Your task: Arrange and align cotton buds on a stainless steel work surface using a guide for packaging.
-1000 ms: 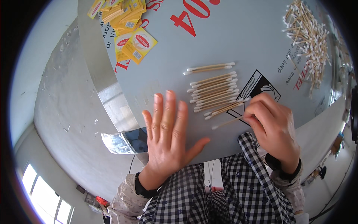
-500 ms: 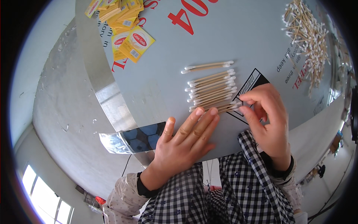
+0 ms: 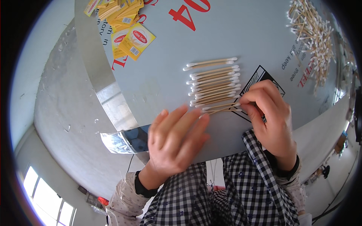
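A row of wooden cotton swabs (image 3: 215, 83) with white tips lies side by side on the grey tabletop (image 3: 166, 75). Slightly apart at its far end is a small group of swabs (image 3: 211, 63). My right hand (image 3: 273, 115) pinches the right end of a cotton swab (image 3: 220, 107) at the near end of the row; another loose swab crosses close by. My left hand (image 3: 175, 139), blurred by motion, has its fingers stretched out and holds nothing. Its fingertips are just near-left of the row's left tips.
Yellow printed paper packets (image 3: 137, 40) lie piled at the far left. A large heap of loose cotton swabs (image 3: 315, 47) spreads along the far right. Under my left hand's edge is a dark patterned strip with a silvery end (image 3: 115, 143). The table's near edge borders my checked apron (image 3: 181, 196).
My left hand has come off the near swabs and drawn back to the left. Those swabs now lie less evenly at their left ends. The right hand stays almost in place.
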{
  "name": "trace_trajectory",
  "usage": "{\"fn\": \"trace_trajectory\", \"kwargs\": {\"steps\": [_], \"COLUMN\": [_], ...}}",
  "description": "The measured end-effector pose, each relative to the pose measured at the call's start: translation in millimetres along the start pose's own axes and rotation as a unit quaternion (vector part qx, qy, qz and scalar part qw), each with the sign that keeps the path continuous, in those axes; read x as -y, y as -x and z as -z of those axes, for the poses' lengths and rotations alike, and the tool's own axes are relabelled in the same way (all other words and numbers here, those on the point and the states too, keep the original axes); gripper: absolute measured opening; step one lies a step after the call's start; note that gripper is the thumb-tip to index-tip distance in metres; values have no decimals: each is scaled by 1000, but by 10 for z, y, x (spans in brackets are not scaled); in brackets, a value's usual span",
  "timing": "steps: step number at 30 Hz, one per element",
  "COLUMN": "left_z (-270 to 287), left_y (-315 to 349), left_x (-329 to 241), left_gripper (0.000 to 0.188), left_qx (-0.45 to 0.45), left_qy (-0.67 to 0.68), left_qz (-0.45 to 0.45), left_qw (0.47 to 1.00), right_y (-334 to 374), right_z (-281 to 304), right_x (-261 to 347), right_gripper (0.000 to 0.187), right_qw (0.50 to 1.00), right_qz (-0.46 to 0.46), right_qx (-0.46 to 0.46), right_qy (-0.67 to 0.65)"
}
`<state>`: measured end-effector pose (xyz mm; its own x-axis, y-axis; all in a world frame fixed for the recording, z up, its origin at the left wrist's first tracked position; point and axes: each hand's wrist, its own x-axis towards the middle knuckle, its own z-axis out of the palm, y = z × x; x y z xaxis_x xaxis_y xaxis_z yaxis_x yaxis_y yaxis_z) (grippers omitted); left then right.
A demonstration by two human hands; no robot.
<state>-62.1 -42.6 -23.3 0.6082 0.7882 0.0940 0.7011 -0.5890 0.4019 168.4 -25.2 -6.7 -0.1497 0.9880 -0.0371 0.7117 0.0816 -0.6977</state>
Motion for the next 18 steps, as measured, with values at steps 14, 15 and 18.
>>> {"fn": "trace_trajectory", "kwargs": {"steps": [14, 15, 18], "left_z": [-65, -75, -86], "left_y": [-232, -220, -124], "left_x": [25, 22, 22], "left_gripper": [26, 27, 26], "left_qx": [-78, -74, -87], "left_qy": [88, 92, 88], "left_qz": [62, 60, 47], "left_qw": [991, 991, 991], "right_y": [-10, -8, -4], "right_z": [-43, -41, -37], "right_x": [-17, -13, -8], "right_gripper": [19, 19, 19], "right_qw": [1000, 1000, 1000], "right_qz": [-3, -4, -10], "right_qx": [-14, -14, -14], "right_qy": [-14, -14, -12]}}
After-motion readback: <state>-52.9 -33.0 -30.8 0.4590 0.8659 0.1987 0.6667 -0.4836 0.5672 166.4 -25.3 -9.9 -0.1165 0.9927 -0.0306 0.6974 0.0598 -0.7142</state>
